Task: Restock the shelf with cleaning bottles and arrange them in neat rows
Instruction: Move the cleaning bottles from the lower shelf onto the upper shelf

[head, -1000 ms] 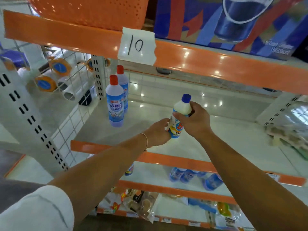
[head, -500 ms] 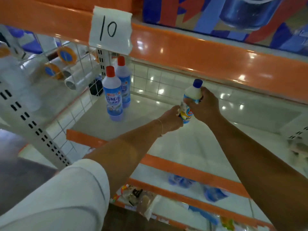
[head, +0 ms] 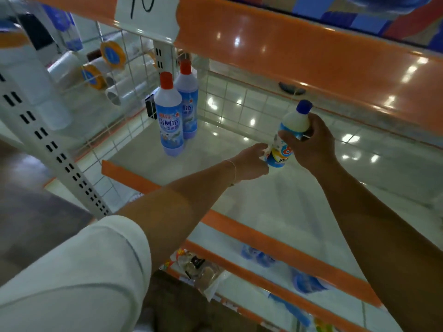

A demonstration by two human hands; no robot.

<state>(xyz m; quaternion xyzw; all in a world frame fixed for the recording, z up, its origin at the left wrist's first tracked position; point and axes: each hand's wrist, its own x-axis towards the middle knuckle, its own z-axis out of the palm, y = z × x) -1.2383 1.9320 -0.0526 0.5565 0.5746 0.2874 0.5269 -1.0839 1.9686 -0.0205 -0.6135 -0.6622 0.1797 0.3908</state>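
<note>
Barely started, from the look of it. Only two tall blue-and-white plastic cleaning bottles with red caps are stood on the white shelf board with the orange front strip so far, tucked into the far left corner by the white wire-grid side panel, one right behind the other, so the beginning of a row front-to-back can be made out. The rest of that board looks bare in the part that's visible, so plenty of room is left to be filled. A third one, a shorter white plastic bottle with a blue cap and a colourful label, is held up in the air above the middle of the shelf, tilted a bit, not set down yet. It's gripped around the upper body by the right hand, fingers wrapped round it, while the bottom end is touched by the fingertips of the left hand; whether it's properly pinched there or just steadied can't be told from this angle. A few blurry blue bottles can be seen on a lower shelf. So: two placed, one in hand, most of the restocking and the neatening of rows judged as still to be done.
</note>
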